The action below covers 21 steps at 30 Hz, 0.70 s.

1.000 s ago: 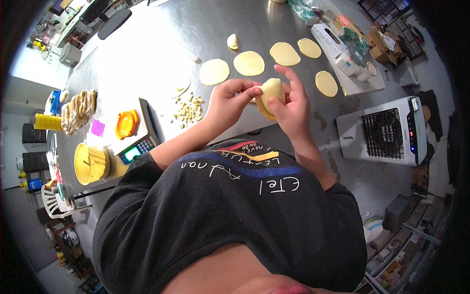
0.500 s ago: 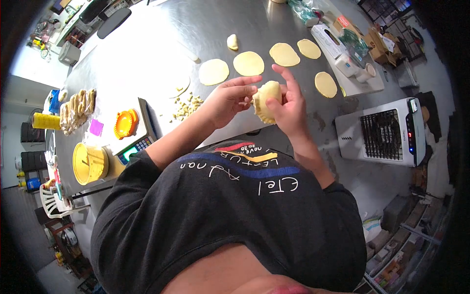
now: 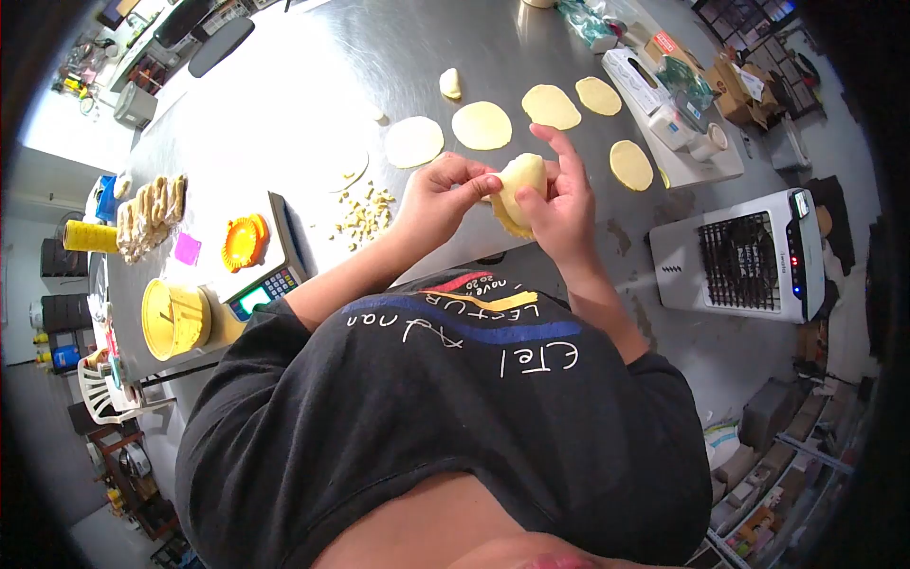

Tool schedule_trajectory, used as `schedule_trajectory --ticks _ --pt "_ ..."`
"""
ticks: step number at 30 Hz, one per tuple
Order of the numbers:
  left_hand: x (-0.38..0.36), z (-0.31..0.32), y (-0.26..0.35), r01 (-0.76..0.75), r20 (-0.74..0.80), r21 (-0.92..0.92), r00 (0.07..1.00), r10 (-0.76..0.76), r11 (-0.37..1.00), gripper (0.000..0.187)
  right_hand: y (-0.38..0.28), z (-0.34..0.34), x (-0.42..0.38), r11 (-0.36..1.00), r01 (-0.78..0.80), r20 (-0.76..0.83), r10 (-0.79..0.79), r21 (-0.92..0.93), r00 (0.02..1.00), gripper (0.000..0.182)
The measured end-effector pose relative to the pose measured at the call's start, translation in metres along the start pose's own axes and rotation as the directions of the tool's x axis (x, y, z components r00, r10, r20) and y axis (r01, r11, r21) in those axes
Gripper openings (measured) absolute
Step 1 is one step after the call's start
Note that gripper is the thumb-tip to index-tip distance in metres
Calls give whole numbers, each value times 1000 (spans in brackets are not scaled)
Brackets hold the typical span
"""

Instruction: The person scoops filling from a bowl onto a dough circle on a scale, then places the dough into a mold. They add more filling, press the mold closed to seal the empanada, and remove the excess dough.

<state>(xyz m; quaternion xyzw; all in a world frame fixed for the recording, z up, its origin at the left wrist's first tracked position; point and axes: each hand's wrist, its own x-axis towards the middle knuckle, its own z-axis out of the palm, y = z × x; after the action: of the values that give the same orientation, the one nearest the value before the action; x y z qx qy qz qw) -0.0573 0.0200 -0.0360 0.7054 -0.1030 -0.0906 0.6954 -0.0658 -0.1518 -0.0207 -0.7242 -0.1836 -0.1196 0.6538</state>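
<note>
A pale dough turnover (image 3: 521, 180) with a crimped edge is held up in front of my chest. My right hand (image 3: 561, 211) grips it from the right, thumb across its front and index finger raised. With thumb and index finger, my left hand (image 3: 445, 197) pinches the left edge of the turnover. Beyond my hands, flat dough discs (image 3: 482, 125) lie on the metal table, with one small folded dough piece (image 3: 450, 83) behind them. Chopped dough-coloured bits (image 3: 360, 216) are scattered to the left of my left hand.
On the left stand a scale (image 3: 270, 284), an orange crimping mould (image 3: 245, 242), a yellow tub (image 3: 175, 318) and bagged items (image 3: 152, 213). A white board (image 3: 701, 166) with boxes and containers is at the back right. A white air cooler (image 3: 730, 256) stands right of the table.
My left thumb and index finger have closed onto the turnover's edge; before, the index finger was stretched out above it. My right hand keeps its hold, and the turnover is turned slightly.
</note>
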Motion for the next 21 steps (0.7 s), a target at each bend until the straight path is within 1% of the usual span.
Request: schedule_trajectory --ticks 2,4,5,7,8,10,11,13,14,16,17,19,20,21 --pt "0 1 5 4 -15 1 1000 -4 1000 19 0 0 0 1000 -12 10 13 -6 1000 56" --pt "-1 2 12 85 -7 -27 996 -85 996 20 0 0 1 1000 -10 5 10 -3 1000 56" --pt "-1 1 12 85 -6 -26 996 -85 996 20 1 -1 1 1000 -10 4 10 -3 1000 56" --pt "-1 -1 11 179 76 -287 984 -164 941 21 3 -1 1 1000 8 -9 -8 23 1000 55" --pt "-1 -2 11 178 76 -286 984 -163 941 21 3 -1 1 1000 9 -10 -8 23 1000 55" --pt "1 -3 12 270 194 -473 961 -200 839 22 -1 -1 1 999 -14 -16 15 35 1000 55" --pt "2 -2 11 270 193 -473 960 -201 838 22 -2 -1 1 999 -15 -16 16 35 1000 55" --pt "4 3 11 368 239 -610 930 -280 702 27 -4 1 1 999 21 -41 -19 42 999 56" --pt "4 4 10 368 239 -610 930 -280 702 27 -3 1 1 999 21 -41 -19 42 999 56" --pt "3 7 7 269 136 -451 963 -232 851 28 -1 -1 1 999 9 -35 -8 31 999 57" --pt "1 8 8 269 136 -451 963 -233 851 28 -1 -1 1 999 8 -35 -7 31 999 57" --pt "-5 11 13 148 45 -365 989 -141 919 31 0 -2 2 999 -24 -41 26 45 999 58" --pt "-8 12 16 148 45 -365 989 -141 919 31 -1 -1 2 999 -24 -41 26 45 999 58" --pt "-11 12 19 107 59 -314 994 -93 943 27 -3 0 2 999 -12 -51 14 49 999 57"
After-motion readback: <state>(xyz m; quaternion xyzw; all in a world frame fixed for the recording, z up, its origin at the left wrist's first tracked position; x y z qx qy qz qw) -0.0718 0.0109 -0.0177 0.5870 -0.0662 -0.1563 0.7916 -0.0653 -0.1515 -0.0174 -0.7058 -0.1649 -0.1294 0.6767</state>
